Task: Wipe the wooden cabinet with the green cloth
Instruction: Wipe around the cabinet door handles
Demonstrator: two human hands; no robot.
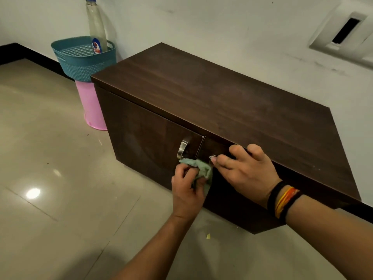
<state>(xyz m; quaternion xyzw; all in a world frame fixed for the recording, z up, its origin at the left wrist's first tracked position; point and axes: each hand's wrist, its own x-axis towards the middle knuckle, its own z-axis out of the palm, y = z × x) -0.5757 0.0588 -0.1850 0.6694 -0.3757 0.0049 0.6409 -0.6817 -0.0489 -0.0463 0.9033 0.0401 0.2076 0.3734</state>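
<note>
- Best to keep the green cloth (198, 170) bunched into a firm pad and drag it flat along the door face of the wooden cabinet (218, 93), going with the grain rather than dabbing
- Worth working round the metal handle (182, 148) at 11 o'clock from the cloth, since grime likely gathers behind its curve
- Sensible to brace the door edge while wiping, so the panel does not swing; judging by the dull haze on the top panel, that surface looks not yet done
- Left hand (188, 190): fingers curled tight, clamped on the crumpled cloth, which pokes out above and to the right of the fist and sits against the front, just below the handle and at the seam between the two doors
- Right hand (245, 168): partly spread, holding nothing; fingertips hooked over the upper edge of the right door under the overhanging top, thumb pointing toward 9 o'clock and nearly touching the cloth
- Hard to tell whether the right door is slightly ajar
- Wristbands (282, 201) on the right wrist, clear of the work
- Teal basket (80, 63) with a bottle (96, 27), stacked on a pink bin (91, 106), at 10 o'clock, beside the cabinet's far end
</note>
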